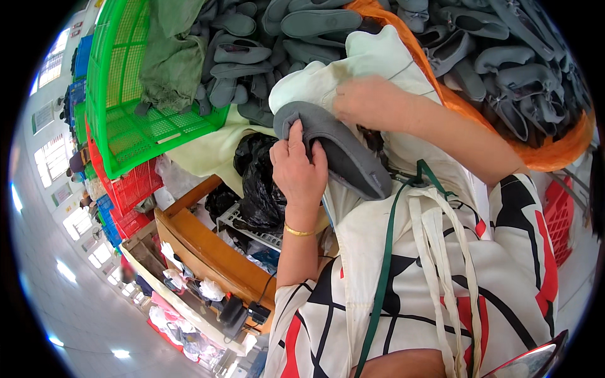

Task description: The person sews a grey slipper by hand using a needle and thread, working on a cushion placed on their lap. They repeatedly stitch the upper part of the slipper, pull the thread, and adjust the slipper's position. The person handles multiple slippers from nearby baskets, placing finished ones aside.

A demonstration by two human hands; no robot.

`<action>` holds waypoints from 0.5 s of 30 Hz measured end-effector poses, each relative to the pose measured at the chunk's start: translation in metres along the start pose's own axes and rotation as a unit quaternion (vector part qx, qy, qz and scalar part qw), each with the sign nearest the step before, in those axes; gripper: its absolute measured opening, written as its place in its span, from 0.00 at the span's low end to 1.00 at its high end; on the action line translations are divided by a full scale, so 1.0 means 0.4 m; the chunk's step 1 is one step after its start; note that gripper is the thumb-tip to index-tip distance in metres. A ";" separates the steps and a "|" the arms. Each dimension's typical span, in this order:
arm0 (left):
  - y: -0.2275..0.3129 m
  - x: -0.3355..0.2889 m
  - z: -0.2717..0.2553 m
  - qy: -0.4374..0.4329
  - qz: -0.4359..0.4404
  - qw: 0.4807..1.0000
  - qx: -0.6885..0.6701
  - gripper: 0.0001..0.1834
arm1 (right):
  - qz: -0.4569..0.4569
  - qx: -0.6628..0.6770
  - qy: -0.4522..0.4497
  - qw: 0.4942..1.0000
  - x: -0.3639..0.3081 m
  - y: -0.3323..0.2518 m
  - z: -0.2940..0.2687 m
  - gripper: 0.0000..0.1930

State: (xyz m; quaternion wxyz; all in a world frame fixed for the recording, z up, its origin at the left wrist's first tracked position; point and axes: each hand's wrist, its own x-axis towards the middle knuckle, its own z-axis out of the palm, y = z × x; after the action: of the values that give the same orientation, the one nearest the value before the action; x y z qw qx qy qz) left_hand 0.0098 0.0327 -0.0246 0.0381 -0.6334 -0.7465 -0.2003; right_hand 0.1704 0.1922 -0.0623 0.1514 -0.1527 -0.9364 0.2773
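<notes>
A dark grey cloth slip-on shoe (362, 165) lies tilted over my lap in front of me. My left hand (296, 165), with a gold bracelet at the wrist, grips its upper near one end, with fingertips at the shoe's opening. Close to the shoe's far side, my right hand (368, 102) hovers over a white cloth (384, 60). Its fingers are blurred and partly turned away, so I cannot make out whether they hold anything.
A green mesh crate (120, 94) at the far left holds several grey shoes (236, 53) and a dark green cloth (173, 69). More grey shoes fill an orange sack (554, 157) at the right. Black plastic bags (258, 183) and a wooden drawer (214, 242) are to my left.
</notes>
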 end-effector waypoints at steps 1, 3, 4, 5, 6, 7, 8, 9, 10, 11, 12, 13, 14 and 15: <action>-0.009 -0.004 0.014 0.008 -0.019 0.999 -0.031 0.24 | 0.009 -0.051 0.023 0.998 0.011 0.015 -0.001 0.10; -0.018 -0.013 0.028 0.015 -0.079 0.991 -0.105 0.25 | 0.027 -0.153 0.068 0.986 0.039 0.038 -0.002 0.09; -0.015 -0.017 0.038 0.015 -0.121 0.981 -0.152 0.25 | 0.052 -0.112 0.126 0.984 0.052 0.031 -0.009 0.09; -0.011 -0.020 0.042 0.016 -0.163 0.967 -0.195 0.26 | 0.074 -0.069 0.184 0.978 0.075 0.014 -0.022 0.10; -0.009 -0.023 0.046 0.019 -0.173 0.962 -0.212 0.25 | 0.096 -0.025 0.240 0.966 0.096 -0.005 -0.029 0.11; -0.010 -0.022 0.055 0.022 -0.179 0.957 -0.229 0.25 | 0.120 0.105 0.266 0.951 0.109 -0.023 -0.024 0.12; -0.009 -0.024 0.057 0.026 -0.189 0.951 -0.243 0.25 | 0.140 0.236 0.284 0.919 0.120 -0.052 -0.011 0.13; -0.006 -0.024 0.058 0.026 -0.193 0.949 -0.246 0.24 | 0.159 0.362 0.295 0.870 0.133 -0.082 0.005 0.14; -0.002 -0.022 0.061 0.027 -0.196 0.948 -0.250 0.23 | 0.153 0.552 0.288 0.767 0.150 -0.109 0.038 0.18; -0.002 -0.019 0.064 0.027 -0.199 0.946 -0.256 0.22 | 0.180 0.640 0.261 0.700 0.154 -0.127 0.043 0.17; -0.003 -0.014 0.067 0.024 -0.175 0.957 -0.229 0.21 | 0.205 0.719 0.231 0.622 0.156 -0.141 0.045 0.16; -0.006 -0.011 0.067 0.025 -0.153 0.967 -0.202 0.19 | 0.226 0.788 0.194 0.539 0.161 -0.150 0.046 0.14; -0.009 -0.006 0.068 0.026 -0.131 0.975 -0.175 0.18 | 0.197 0.817 0.167 0.516 0.149 -0.138 0.031 0.13; -0.014 -0.001 0.071 0.034 -0.124 0.976 -0.174 0.16 | 0.213 0.804 0.173 0.528 0.135 -0.150 0.025 0.13</action>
State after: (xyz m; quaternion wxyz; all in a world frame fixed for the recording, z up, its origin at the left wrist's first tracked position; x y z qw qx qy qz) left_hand 0.0102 0.0414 -0.0523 -0.0728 -0.5255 -0.7714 -0.3513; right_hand 0.1054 0.1594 -0.0257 0.3054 -0.2059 -0.2131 0.9050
